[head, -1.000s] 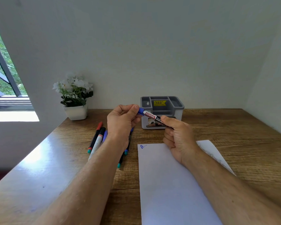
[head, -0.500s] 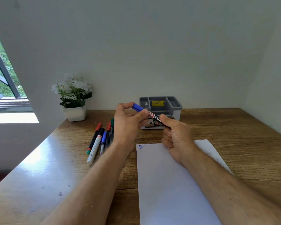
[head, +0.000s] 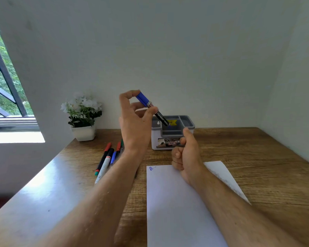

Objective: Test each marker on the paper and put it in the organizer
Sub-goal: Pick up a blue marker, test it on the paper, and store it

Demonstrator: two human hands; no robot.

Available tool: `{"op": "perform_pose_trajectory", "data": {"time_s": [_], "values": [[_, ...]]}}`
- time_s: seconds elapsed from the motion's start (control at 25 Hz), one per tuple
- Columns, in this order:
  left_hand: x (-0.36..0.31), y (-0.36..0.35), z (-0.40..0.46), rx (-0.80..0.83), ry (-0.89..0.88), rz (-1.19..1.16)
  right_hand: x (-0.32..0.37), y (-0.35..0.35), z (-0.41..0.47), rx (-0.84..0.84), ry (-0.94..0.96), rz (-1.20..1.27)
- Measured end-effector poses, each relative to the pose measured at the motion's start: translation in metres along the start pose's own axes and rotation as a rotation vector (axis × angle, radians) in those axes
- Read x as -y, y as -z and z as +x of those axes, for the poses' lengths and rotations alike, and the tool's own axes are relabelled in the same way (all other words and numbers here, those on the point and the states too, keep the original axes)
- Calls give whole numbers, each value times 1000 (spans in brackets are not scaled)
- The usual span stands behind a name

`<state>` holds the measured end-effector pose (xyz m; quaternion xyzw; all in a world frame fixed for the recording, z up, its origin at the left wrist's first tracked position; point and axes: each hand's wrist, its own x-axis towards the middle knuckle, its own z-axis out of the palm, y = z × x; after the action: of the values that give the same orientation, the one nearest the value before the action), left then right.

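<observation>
a blue-capped marker [head: 151, 107], label unreadable, is pinched by the left hand [head: 134, 125] above the organizer [head: 189, 122], whose yellow sticker is blurred; the right hand [head: 186, 154] is curled, empty.

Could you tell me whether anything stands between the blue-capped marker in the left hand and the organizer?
Nothing visible does. The left hand holds the marker raised, its black end pointing down over the organizer, whose open top looks unobstructed. The right hand sits lower, in front of the organizer.
</observation>
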<state>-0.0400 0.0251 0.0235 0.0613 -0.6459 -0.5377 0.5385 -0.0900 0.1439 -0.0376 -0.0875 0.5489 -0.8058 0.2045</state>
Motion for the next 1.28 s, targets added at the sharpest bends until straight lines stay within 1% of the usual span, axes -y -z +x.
{"op": "perform_pose_trajectory", "data": {"time_s": [0.12, 0.36, 0.56, 0.8, 0.92, 1.12, 1.28], "values": [[1, -14, 21, -38, -60, 73, 2, -3, -2, -5, -7, -48], [17, -41, 47, 42, -119, 293, 4, -9, -2, -44, -46, -117], [31, -51, 66, 151, -68, 523, 3, -10, 3, -52, -46, -174], [47, -57, 67, 320, 29, 697, 2, -11, 5, -38, -29, -226], [52, -59, 64, 358, 38, 787, 2, -12, 5, -41, -25, -227], [51, -61, 64, 321, -5, 829, 4, -15, 6, -47, -34, -255], [49, -61, 68, 319, 0, 827, 5, -15, 5, -44, -43, -253]]}}
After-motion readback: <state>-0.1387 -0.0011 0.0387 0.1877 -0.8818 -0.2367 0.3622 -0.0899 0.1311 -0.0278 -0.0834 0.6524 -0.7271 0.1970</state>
